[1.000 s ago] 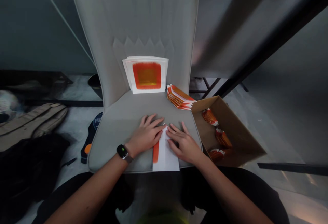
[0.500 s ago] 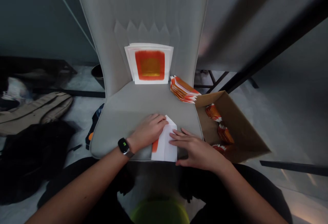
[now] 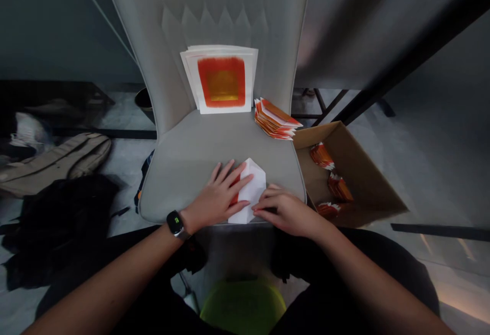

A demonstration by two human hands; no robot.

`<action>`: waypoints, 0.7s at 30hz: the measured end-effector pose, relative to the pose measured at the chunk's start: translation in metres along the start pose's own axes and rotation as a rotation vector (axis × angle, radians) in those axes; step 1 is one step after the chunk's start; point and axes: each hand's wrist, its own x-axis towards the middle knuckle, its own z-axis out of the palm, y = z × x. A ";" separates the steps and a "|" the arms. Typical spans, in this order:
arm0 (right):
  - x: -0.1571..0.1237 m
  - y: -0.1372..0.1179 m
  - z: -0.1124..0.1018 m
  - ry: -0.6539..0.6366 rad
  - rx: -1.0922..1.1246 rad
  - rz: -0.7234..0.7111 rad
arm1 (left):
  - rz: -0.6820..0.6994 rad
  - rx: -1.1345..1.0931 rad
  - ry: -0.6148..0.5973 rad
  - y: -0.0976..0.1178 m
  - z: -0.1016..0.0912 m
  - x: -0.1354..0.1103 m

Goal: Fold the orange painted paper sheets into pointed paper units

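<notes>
The flat, open left hand (image 3: 216, 196) and half-curled right hand (image 3: 284, 210) pin a folded sheet (image 3: 252, 192); unfolded printed sheets (image 3: 218, 78) remain ahead, folded pieces (image 3: 276, 120) lie rightward.

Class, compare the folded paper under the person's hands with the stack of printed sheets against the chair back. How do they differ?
The folded paper lies flat on the seat under the left hand and right hand; the printed sheets lean against the chair back. The folded paper is pointed and narrow; the top sheet is squarish. The folded paper shows mostly white; the top sheet, a large orange-red square. Both are white paper marked orange-red.
</notes>
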 end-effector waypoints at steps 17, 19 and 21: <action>0.016 0.017 0.034 0.253 -0.031 0.078 | 0.056 -0.236 -0.169 0.004 -0.030 -0.039; 0.015 0.016 0.034 0.266 -0.030 0.096 | 0.053 -0.272 -0.163 0.005 -0.033 -0.038; 0.014 0.015 0.032 0.273 -0.027 0.119 | 0.050 -0.283 -0.125 0.006 -0.035 -0.034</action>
